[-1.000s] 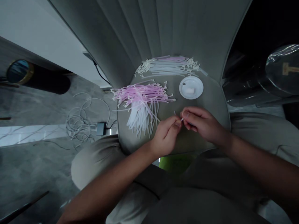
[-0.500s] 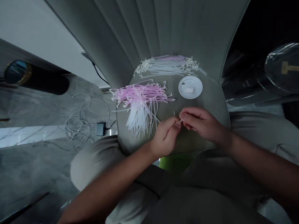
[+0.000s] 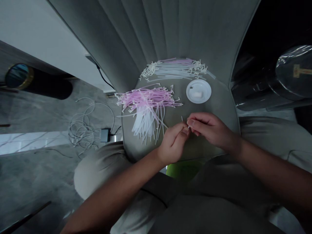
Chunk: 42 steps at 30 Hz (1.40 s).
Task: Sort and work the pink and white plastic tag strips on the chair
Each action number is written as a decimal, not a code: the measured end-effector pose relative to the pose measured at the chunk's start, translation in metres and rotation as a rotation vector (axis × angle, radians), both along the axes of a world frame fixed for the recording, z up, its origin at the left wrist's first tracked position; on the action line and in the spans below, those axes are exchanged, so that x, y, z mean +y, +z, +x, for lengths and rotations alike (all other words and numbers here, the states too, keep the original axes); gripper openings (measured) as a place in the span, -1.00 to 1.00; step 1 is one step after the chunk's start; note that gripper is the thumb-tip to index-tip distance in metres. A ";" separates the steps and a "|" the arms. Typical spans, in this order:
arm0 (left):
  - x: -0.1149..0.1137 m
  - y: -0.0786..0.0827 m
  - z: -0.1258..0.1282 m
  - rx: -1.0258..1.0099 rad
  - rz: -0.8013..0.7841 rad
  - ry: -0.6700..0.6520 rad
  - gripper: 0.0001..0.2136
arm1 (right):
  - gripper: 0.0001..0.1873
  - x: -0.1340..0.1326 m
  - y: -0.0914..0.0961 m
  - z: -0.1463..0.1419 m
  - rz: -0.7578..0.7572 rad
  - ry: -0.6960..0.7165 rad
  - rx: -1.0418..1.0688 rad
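My left hand [image 3: 173, 143] is closed in a pinch on a thin white tube [image 3: 182, 119], whose end pokes up past the fingers. Fingertip to fingertip with it, my right hand [image 3: 207, 128] pinches a small white end of what looks like the same tube; the fingers hide most of it. To the left lies a pile of pink tubes [image 3: 151, 97] with small white end pieces. Plain white tubes [image 3: 142, 123] fan out below that pile. Farther back, a bundle of whitish tubes [image 3: 173, 70] has white pieces at both ends.
Everything lies on a grey padded chair seat [image 3: 219, 107] with a ribbed backrest [image 3: 156, 29]. A white dish [image 3: 207, 91] holding a small white block stands beyond my right hand. Left on the floor are coiled cables [image 3: 81, 126] running to a dark box [image 3: 105, 135].
Both hands stay almost in place, still pinching together. Only a very slight shift of the fingers and wrists shows. The piles and dish are unmoved.
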State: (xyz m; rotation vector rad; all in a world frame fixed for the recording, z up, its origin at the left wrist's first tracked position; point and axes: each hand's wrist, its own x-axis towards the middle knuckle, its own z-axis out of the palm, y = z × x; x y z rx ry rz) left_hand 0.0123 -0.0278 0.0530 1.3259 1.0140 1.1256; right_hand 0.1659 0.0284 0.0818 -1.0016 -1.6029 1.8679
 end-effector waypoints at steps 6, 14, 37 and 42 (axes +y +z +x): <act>-0.001 0.002 0.001 -0.004 -0.017 0.016 -0.68 | -0.66 0.000 0.003 0.000 0.031 0.004 -0.014; -0.002 0.002 0.004 -0.065 -0.086 0.019 -0.65 | -0.69 0.000 0.003 0.000 0.015 0.014 -0.002; 0.001 0.006 0.002 -0.128 -0.062 0.002 -0.68 | -0.66 -0.001 0.012 0.000 -0.003 -0.015 -0.016; 0.001 0.004 0.002 -0.132 -0.067 -0.004 -0.67 | -0.65 -0.001 0.011 0.000 -0.037 -0.027 -0.030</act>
